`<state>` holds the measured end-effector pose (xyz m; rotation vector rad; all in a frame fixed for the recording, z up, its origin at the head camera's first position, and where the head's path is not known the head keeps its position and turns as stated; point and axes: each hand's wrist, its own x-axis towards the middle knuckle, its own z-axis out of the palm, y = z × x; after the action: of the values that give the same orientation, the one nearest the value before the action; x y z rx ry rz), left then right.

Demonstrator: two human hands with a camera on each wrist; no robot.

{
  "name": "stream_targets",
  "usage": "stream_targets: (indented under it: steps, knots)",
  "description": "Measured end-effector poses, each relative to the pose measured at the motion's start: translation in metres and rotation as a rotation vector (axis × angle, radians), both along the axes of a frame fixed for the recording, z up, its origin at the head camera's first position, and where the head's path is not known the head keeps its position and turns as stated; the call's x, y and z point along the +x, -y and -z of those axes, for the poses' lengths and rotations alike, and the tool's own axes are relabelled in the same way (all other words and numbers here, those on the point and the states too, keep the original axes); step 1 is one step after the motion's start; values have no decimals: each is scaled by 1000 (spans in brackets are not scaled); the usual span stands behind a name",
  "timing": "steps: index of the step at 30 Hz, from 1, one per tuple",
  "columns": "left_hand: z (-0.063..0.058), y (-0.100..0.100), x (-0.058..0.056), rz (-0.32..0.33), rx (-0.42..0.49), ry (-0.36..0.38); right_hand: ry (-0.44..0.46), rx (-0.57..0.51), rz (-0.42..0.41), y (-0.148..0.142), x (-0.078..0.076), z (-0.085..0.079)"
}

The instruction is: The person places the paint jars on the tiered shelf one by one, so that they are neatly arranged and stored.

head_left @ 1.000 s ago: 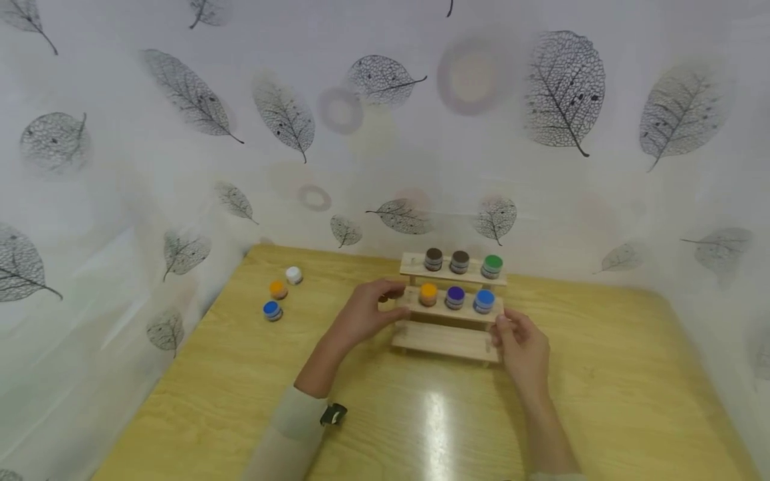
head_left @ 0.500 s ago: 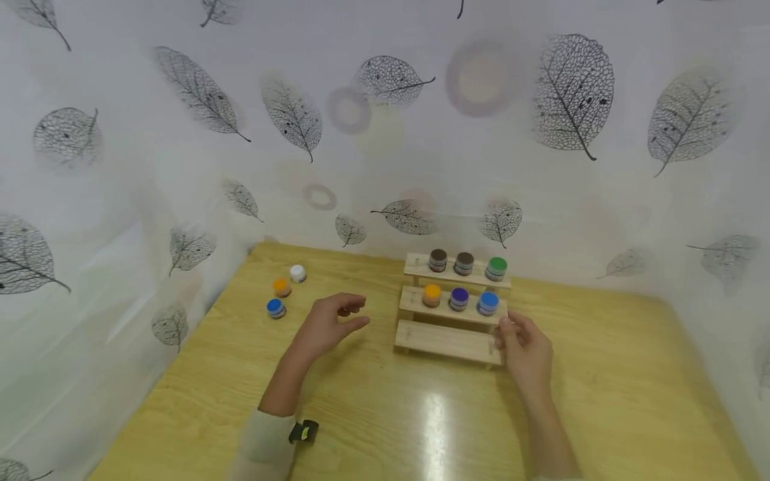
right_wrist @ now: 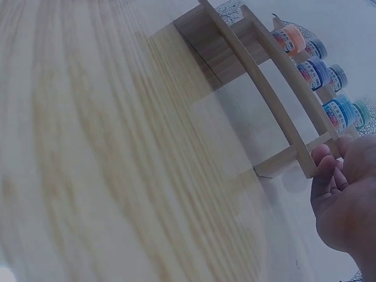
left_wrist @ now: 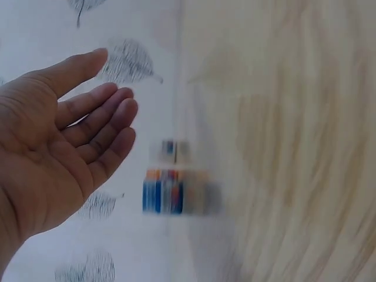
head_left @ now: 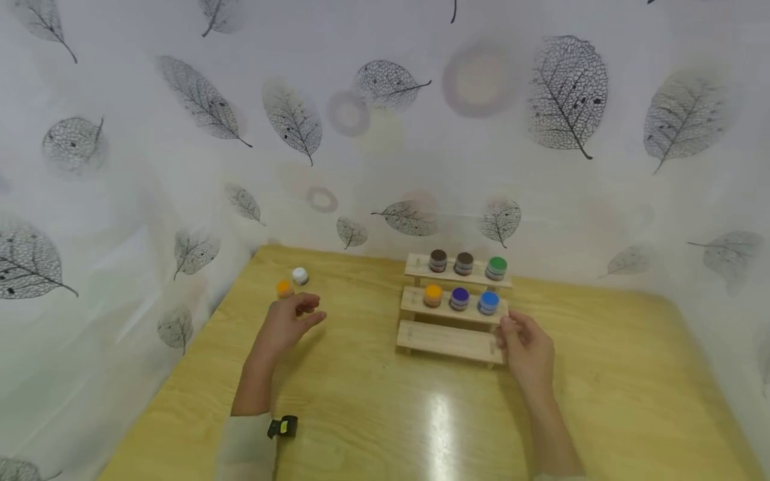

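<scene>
My right hand (head_left: 528, 354) grips the right end of a three-tier wooden rack (head_left: 448, 342), fingers and thumb at its middle shelf. That shelf bears an orange-lidded paint jar (head_left: 432, 296), a purple one (head_left: 460, 298) and a blue one (head_left: 488, 302). On the top shelf stand two dark-lidded jars (head_left: 438, 260) and a green-lidded jar (head_left: 496, 268); the lowest shelf is bare. Over the table at left, my left hand (head_left: 285, 327) has relaxed fingers and holds nothing. Just beyond it are a loose orange-lidded jar (head_left: 284, 288) and a white-lidded jar (head_left: 300, 275). A blue jar (left_wrist: 151, 197) shows blurred in the left wrist view; the hand hides it from the head view.
The wood-grain table (head_left: 361, 414) meets a pale leaf-printed sheet (head_left: 385, 153) behind the rack. The same sheet hangs along the left and right sides. A dark band (head_left: 283, 426) sits at the left sleeve cuff.
My left hand has let go of the rack's left end and moved left to the loose jars, covering the blue one. The right hand stays at the rack's right end.
</scene>
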<state>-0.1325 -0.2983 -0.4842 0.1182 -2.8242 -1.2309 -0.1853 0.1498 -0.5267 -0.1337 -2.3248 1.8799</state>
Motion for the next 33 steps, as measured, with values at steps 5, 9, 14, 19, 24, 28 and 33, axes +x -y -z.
stream_targets:
  steps: [5,9,14,19,24,28,33]
  knots:
    - [-6,40,16,-42,-19,37,-2,33,-3,1,-1,-2]
    - [-9,67,29,-88,-27,61,-4,33,3,0,0,-3]
    - [-3,88,36,-140,-15,56,9,25,14,-1,0,-1]
    - [5,95,34,-157,143,50,8,27,15,-2,1,0]
    - [18,95,25,-170,247,72,15,29,18,-1,2,0]
    - [26,94,19,-191,251,100,13,29,16,0,1,-1]
    - [30,89,16,-202,251,103,11,31,11,1,1,0]
